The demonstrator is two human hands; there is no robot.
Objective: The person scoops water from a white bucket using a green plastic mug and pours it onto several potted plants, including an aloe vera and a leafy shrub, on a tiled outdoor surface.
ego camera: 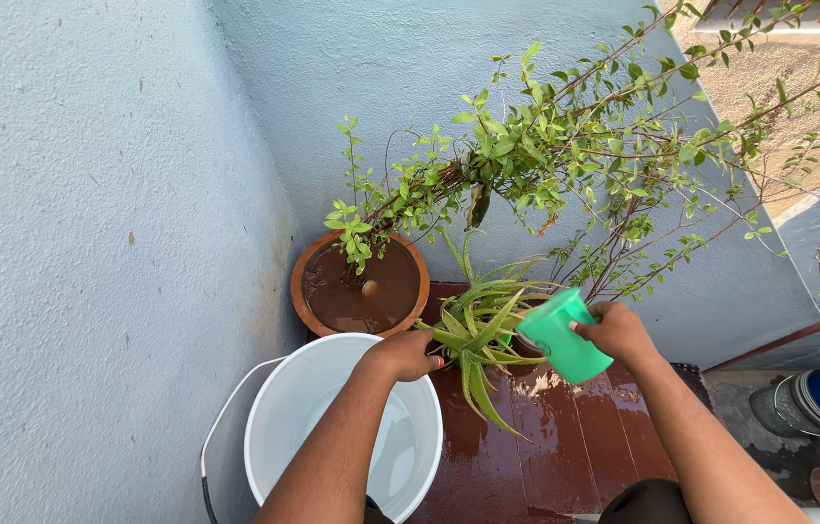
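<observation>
Right hand held a green mug in a closed grip, tilted over the aloe plant. Left hand, fingers curled, rested on the rim of one white bucket holding water. One clay pot stood flooded; leafy shrub overhung. Wet red floor.

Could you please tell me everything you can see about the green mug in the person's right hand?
The green mug looks like smooth, bright plastic, slightly wider at the mouth than at the base. The right hand grips it from the side, and it is tipped far over, with its open mouth pointing left and down toward the aloe plant. It hangs in the air above the plant's spiky leaves and the wet reddish-brown floor, resting on nothing. Whether water is coming out cannot be made out, and any handle is hidden by the fingers.
</observation>
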